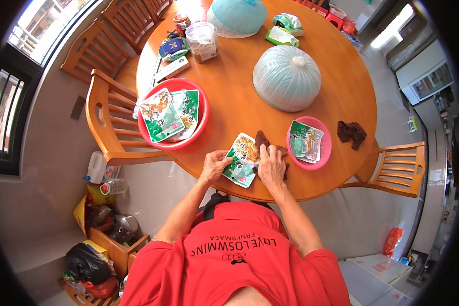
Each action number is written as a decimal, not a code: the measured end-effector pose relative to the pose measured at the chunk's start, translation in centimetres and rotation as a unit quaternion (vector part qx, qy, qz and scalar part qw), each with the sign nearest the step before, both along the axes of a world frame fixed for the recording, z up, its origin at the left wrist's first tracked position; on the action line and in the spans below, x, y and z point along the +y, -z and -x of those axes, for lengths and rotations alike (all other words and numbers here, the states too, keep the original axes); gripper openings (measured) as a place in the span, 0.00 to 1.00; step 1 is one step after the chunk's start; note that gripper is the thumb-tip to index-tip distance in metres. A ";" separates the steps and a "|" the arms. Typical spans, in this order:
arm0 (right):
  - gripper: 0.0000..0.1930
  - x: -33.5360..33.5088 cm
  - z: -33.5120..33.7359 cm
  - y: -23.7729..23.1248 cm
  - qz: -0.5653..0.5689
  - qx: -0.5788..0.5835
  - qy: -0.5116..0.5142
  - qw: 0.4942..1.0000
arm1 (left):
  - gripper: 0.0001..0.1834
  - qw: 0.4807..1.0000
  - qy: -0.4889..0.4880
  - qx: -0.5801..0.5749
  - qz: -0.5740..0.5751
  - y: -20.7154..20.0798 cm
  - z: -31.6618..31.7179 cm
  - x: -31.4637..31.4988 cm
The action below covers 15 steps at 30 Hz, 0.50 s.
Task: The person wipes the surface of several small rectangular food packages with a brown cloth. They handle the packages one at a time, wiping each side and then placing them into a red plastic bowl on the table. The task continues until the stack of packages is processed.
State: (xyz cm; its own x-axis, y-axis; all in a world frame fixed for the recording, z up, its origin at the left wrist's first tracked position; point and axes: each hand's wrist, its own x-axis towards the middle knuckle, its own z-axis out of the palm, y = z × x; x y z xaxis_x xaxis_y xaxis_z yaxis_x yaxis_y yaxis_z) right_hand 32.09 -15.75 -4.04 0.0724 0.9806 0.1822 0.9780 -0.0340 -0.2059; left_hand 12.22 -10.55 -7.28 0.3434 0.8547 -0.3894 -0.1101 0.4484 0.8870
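A green-and-white food pouch (242, 159) lies at the table's near edge, in front of me. My left hand (217, 166) pinches its left edge between thumb and fingers. My right hand (272, 166) is closed on a dark brown cloth (261, 138), pressed to the pouch's right side; part of the cloth is hidden under the fingers. To the left, a red basin (177, 146) holds similar pouches (160, 116). A smaller pink basin (328, 148) right of my hand has more pouches (306, 142). Another brown cloth (351, 133) lies crumpled beyond it.
On the round wooden table (229, 94) stand two mesh food covers, one pale (287, 76) and one turquoise (237, 18). A clear jar (202, 45), a small box (172, 69) and tissue packs (282, 36) are farther back. Wooden chairs (115, 120) surround the table.
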 end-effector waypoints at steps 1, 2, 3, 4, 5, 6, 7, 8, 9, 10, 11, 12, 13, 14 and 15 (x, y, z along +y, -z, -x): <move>0.22 -0.9 0.1 -0.1 -0.016 -0.009 -0.015 1.000 | 0.17 1.000 0.003 0.004 -0.001 0.1 0.0 0.0; 0.22 -1.7 0.2 -0.2 -0.032 -0.018 -0.031 0.999 | 0.17 1.000 0.004 0.006 -0.003 0.1 0.0 0.0; 0.22 -2.6 0.5 -0.2 -0.042 -0.007 -0.041 0.998 | 0.17 1.000 0.005 0.009 -0.005 0.1 0.1 -0.1; 0.22 -3.4 0.9 -0.5 -0.048 -0.004 -0.054 0.997 | 0.17 1.000 0.005 0.011 -0.009 0.0 0.0 -0.1; 0.21 -4.2 1.4 -0.8 -0.047 0.003 -0.092 0.995 | 0.16 1.000 0.002 0.003 -0.014 -0.3 -0.1 -0.1; 0.21 -4.9 1.8 -1.1 -0.046 0.011 -0.129 0.990 | 0.16 1.000 0.007 0.006 -0.014 -0.3 0.0 -0.1; 0.20 -5.4 2.0 -1.4 -0.036 0.038 -0.180 0.982 | 0.16 1.000 0.011 0.009 -0.013 -0.3 0.1 0.0; 0.19 -5.7 2.0 -1.5 -0.025 0.065 -0.231 0.970 | 0.16 1.000 0.015 0.012 -0.013 -0.2 0.2 0.1; 0.18 -5.6 2.0 -1.4 -0.007 0.119 -0.242 0.963 | 0.16 1.000 0.016 0.009 -0.011 -0.2 0.2 0.1; 0.18 -5.2 1.8 -1.6 -0.023 0.164 -0.214 0.963 | 0.16 1.000 0.018 0.006 -0.010 -0.2 0.1 0.1; 0.17 -4.2 1.6 -1.9 -0.038 0.210 -0.188 0.959 | 0.16 1.000 0.017 0.005 -0.009 -0.2 0.1 0.2; 0.17 -3.1 1.5 -2.1 -0.053 0.256 -0.161 0.952 | 0.16 1.000 0.016 0.003 -0.007 -0.2 0.2 0.2; 0.17 -1.8 1.7 -1.7 -0.067 0.310 -0.064 0.946 | 0.17 1.000 0.017 0.007 -0.002 -0.3 0.2 0.3; 0.16 -0.2 1.9 -1.6 -0.136 0.280 -0.011 0.950 | 0.17 1.000 0.017 0.010 0.005 -0.6 0.1 0.3; 0.15 1.2 2.1 -1.8 -0.131 0.228 -0.001 0.965 | 0.17 1.000 0.017 0.013 0.013 -0.7 0.1 0.3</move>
State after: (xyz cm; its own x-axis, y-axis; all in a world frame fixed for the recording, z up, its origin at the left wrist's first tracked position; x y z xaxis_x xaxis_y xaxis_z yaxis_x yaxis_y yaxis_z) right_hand 30.04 -14.56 -2.20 0.2018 0.9054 0.3736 0.7834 0.0797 -0.6163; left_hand 12.17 -10.25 -6.58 0.3616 0.8326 -0.4196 -0.0725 0.4737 0.8777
